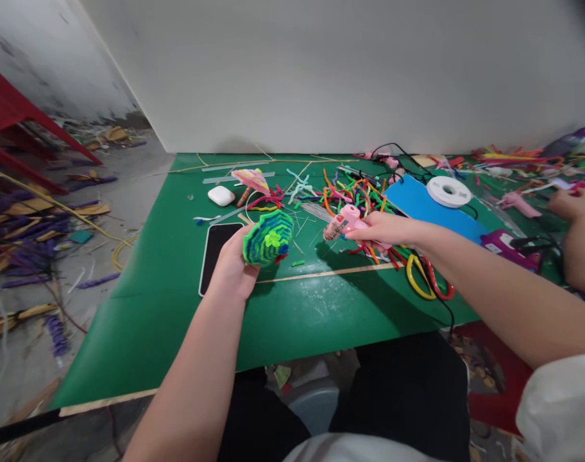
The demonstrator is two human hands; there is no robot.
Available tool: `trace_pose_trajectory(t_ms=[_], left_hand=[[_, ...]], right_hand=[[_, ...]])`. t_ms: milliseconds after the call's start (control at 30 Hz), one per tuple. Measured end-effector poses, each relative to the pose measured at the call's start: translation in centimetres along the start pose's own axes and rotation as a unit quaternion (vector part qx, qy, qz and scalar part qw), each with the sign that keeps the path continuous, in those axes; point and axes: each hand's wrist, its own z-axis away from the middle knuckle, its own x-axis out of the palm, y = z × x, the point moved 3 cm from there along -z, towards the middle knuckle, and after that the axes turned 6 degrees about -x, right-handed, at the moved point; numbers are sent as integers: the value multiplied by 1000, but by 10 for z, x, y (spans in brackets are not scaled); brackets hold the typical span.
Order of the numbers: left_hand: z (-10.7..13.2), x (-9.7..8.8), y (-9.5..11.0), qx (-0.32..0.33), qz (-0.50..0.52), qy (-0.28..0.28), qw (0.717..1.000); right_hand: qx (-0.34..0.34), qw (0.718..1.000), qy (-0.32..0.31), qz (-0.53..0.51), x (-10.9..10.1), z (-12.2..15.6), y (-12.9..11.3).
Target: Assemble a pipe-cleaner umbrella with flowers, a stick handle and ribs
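Holding a green-and-blue striped pipe-cleaner piece (268, 239) in the left hand (232, 266), fingers wrapped round its lower edge, raised just above the green table (177, 321). The piece has a light green flower shape at its centre and faces right. Right hand (383, 230) is closed around a pink glue gun (345, 221), nozzle aimed left toward the piece, tip near it but apart. A black cord (437, 292) trails under the right forearm, past the table's front edge.

A black phone (215, 250) lies flat on the table, partly under the left hand. White earbud case (220, 195) sits behind it, further back. A pink folded pipe-cleaner shape (251, 179) lies just right of the case. A loose pile of coloured pipe cleaners (355, 189) is spread behind the glue gun. Blue sheet (432, 208) is right of the pile, with a white tape roll (449, 191) on its far corner. Scissors with yellow and red handles (424, 279) lie under the right forearm. A purple glue gun (507, 247) rests near the right edge.

Another person's hand (571, 204) rests on the table far right, grip cannot be told. Red chair (18, 128) stands at left, with scraps on the floor (42, 256).
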Motion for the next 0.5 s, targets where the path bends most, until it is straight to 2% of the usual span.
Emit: trace_pose_trajectory(t_ms=[500], left_hand=[[0,0,-1,-15,0,5,1000]], right_hand=[[6,1000,3,8,-1,-2,-2]])
